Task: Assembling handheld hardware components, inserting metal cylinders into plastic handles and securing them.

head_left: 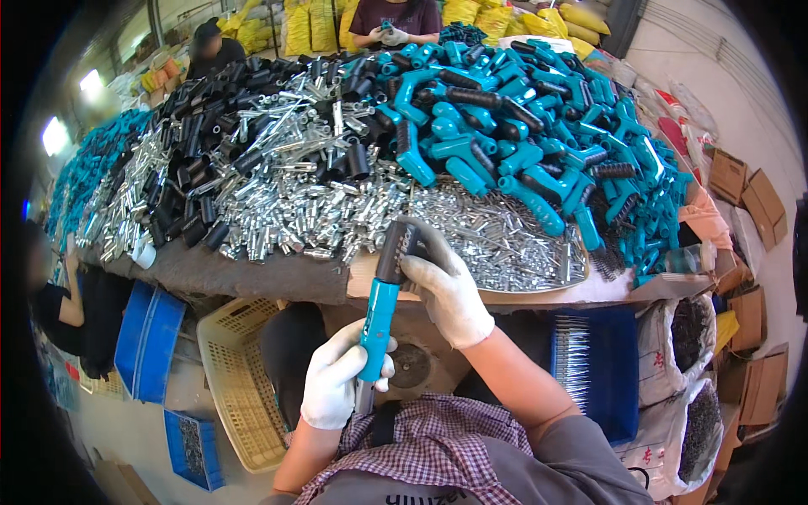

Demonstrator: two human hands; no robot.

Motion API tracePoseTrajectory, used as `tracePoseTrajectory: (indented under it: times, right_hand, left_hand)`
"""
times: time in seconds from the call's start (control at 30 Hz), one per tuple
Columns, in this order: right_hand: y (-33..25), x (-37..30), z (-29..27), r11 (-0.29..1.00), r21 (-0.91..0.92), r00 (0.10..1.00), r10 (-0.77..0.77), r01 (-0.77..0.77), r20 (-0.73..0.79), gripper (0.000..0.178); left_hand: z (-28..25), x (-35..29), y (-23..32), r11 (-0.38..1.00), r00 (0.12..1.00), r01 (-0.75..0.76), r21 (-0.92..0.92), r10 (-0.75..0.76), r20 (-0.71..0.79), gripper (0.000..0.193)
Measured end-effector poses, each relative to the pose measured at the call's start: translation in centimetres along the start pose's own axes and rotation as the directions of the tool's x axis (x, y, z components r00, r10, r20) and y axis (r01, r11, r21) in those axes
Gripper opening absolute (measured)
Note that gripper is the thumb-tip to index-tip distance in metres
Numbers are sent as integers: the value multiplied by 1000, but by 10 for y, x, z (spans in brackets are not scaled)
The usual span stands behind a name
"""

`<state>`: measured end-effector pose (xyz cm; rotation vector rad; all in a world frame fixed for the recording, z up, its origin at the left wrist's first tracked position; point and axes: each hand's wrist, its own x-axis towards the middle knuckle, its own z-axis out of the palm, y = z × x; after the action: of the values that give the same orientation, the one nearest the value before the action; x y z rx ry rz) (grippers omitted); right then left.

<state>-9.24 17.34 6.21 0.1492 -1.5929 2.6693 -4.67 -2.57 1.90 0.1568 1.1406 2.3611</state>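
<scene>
A teal cylindrical tool body (pixel 381 316) with a black sleeve (pixel 392 255) at its far end is held upright-slanted over the table's front edge. My white-gloved left hand (pixel 335 376) is wrapped round its lower teal part, and a grey metal end (pixel 364 396) sticks out below the fingers. My right hand (pixel 446 288), also gloved in white, grips the black sleeve with thumb and fingers. Just beyond my hands lie a pile of silvery metal fittings (pixel 295 206) and a tray (pixel 539 290) of small metal pins.
Teal and black pistol-shaped casings (pixel 522 156) heap at the right, black sleeves (pixel 189 143) at the left. Below the table stand a cream basket (pixel 223 353), blue crates (pixel 150 341) and a blue bin (pixel 619 362) of metal rods. Other people (pixel 394 21) work across the table.
</scene>
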Motion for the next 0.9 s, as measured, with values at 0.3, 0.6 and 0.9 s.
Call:
tracePoseTrajectory:
  times: [0.3,0.6,0.9]
  right_hand:
    - [-31,-61,-62,902,-432,1000,-4,12,20,45]
    - [-27,-75,-80,613,-722,947,-220,321,234,38]
    - [-19,-106,-67,213,-919,911,-328,331,252,38]
  left_hand:
    - [20,-2,-5,998,1000,20,62,-19,-8,52]
    - [40,15,-43,927,928,359,-104,-343,149,56]
    - [68,17,-52,745,992,30,666,-102,69,69]
